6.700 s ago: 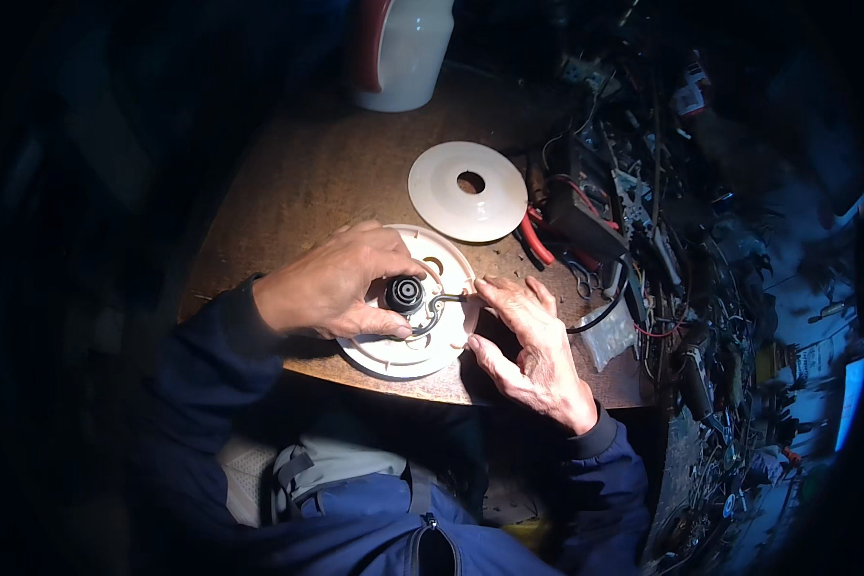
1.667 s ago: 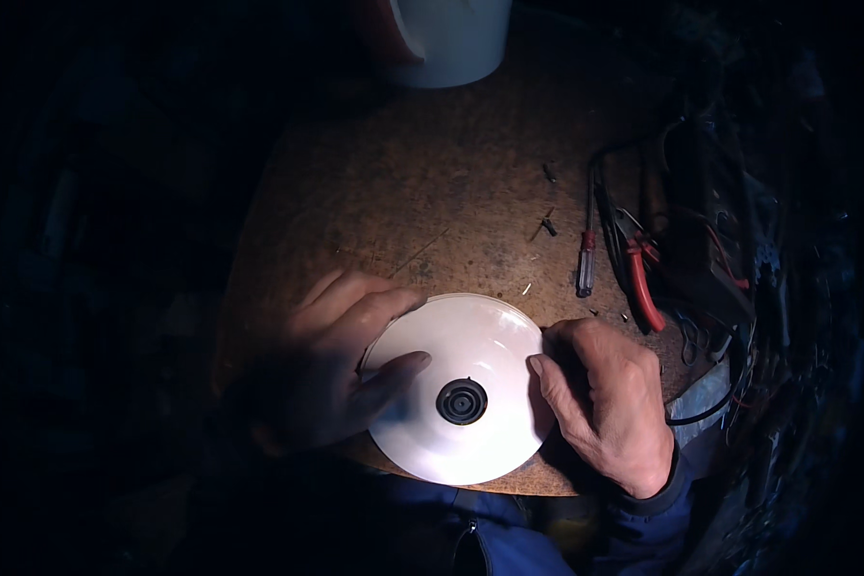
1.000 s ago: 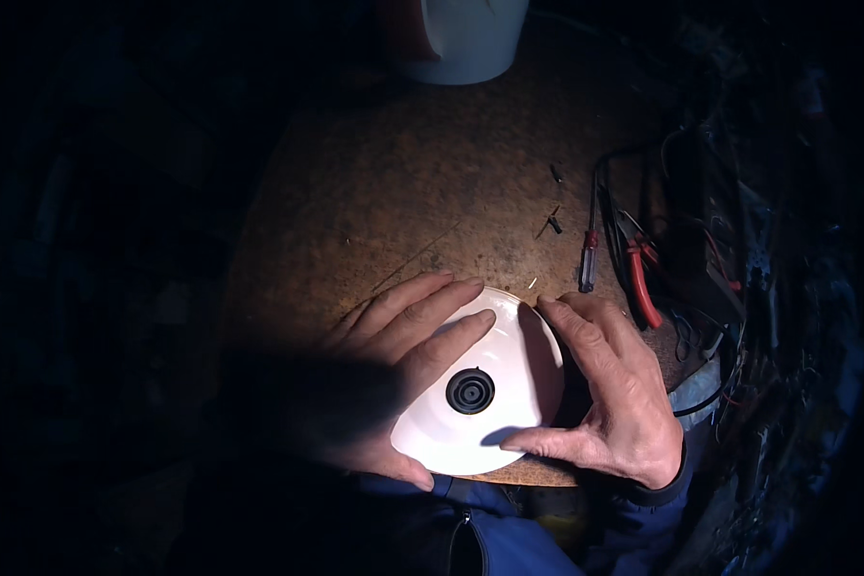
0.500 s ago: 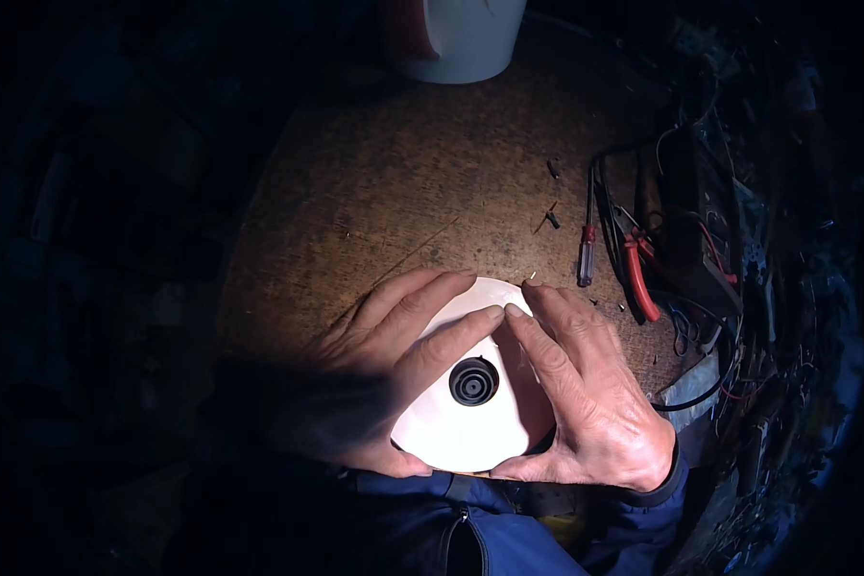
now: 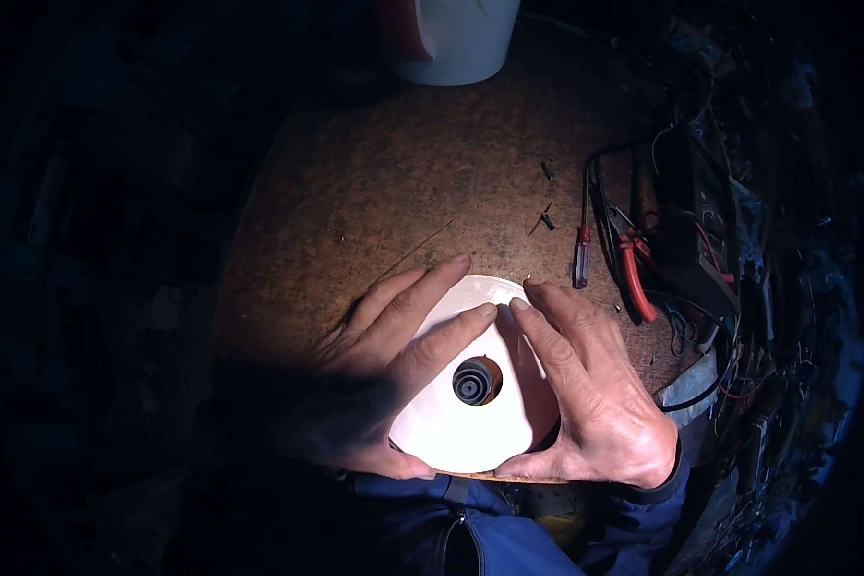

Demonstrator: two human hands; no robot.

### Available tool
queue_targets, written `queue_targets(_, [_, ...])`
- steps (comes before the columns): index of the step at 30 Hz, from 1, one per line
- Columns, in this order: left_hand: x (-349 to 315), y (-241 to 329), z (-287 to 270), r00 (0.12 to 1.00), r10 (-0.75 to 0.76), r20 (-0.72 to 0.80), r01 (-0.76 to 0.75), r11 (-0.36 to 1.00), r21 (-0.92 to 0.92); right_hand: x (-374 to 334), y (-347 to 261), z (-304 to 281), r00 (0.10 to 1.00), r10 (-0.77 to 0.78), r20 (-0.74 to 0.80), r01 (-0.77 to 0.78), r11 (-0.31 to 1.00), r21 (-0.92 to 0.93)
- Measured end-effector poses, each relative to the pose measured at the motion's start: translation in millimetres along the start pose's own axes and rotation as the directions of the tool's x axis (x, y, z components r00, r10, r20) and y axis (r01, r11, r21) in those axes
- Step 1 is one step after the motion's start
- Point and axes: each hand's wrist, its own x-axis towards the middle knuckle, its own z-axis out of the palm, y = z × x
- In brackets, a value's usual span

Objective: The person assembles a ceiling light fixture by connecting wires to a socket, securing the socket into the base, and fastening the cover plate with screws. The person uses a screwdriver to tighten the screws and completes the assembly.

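Note:
A white plastic kettle base cover [image 5: 466, 437] lies at the table's near edge, with a round hole in its middle. A black connector with concentric rings [image 5: 470, 382] shows through that hole, off to its left, and a brownish gap is visible on the right. My left hand [image 5: 394, 355] grips the cover's left side, thumb at the near rim and fingers reaching over the top to the far rim. Its wrist is lost in shadow. My right hand [image 5: 595, 403] holds the right side likewise, thumb at the near rim. Both index fingertips nearly meet on the cover.
A white vessel [image 5: 461, 48] with a dark red part stands at the far edge. To the right lie a screwdriver [image 5: 582, 259], red-handled pliers [image 5: 636, 278], a dark box with wires [image 5: 706, 240] and small dark bits [image 5: 547, 222]. The surroundings are very dark.
The cover has shifted slightly to the right over the black connector, so the connector now sits off-centre in the hole. Both hands keep their hold; my left fingers have spread and lifted a little.

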Motion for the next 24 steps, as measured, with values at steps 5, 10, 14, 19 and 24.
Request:
queue_targets(5, [-1,0,-8,0.996,-0.014,0.091,0.01,0.999,0.041,0,-5,6,1.0,-0.012,-0.004,0.012,0.999,-0.032])
queue_targets(10, [0,2,-7,0.997,-0.037,0.07,0.034,0.999,0.033,0,-9,9,0.999,0.042,0.022,-0.041,0.998,-0.038])
queue_targets(14, [-1,2,-8,0.994,-0.05,0.093,0.044,0.997,0.066,0,-13,9,0.997,0.061,0.054,-0.056,0.995,-0.084])
queue_targets(19, [0,3,-9,0.993,-0.054,0.102,0.044,0.994,0.103,-1,-16,7,0.993,0.094,0.077,-0.085,0.989,-0.118])
queue_targets(24, [-1,4,-9,0.991,-0.078,0.112,0.064,0.991,0.122,-2,-15,9,0.993,0.093,0.075,-0.083,0.988,-0.128])
